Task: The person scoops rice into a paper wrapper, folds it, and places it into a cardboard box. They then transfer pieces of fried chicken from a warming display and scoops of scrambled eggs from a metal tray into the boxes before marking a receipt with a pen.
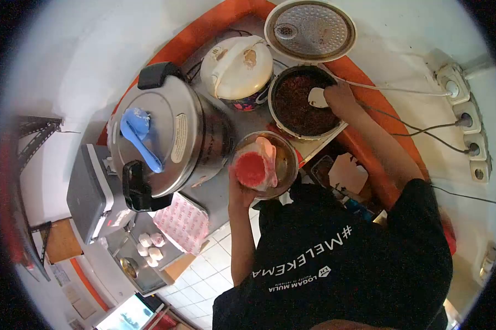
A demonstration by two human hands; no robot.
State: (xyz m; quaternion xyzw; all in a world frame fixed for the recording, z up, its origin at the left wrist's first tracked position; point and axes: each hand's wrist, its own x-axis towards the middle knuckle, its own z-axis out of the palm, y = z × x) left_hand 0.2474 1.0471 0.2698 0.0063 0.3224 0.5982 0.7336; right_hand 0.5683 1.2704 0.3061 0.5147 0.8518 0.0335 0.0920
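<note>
My left hand [241, 190] is wrapped round a red cup [250, 169], above a metal bowl [286, 159] with a pink ladle [266, 151] in it. My right hand [340, 100] grips a white paddle [317, 98] over an open rice cooker pot [301, 104] of dark reddish-brown food. The cooker's lid [311, 30] stands raised behind the pot. Just left of this cooker is a second, closed one [237, 67] with a stained white lid.
A large steel pot [160, 126] with black handles stands at left, a blue ladle [140, 137] on its lid. Patterned wrapping paper [182, 223] and small wrapped bundles [150, 248] lie lower left. Sockets [467, 122] with plugged-in cables line the right wall.
</note>
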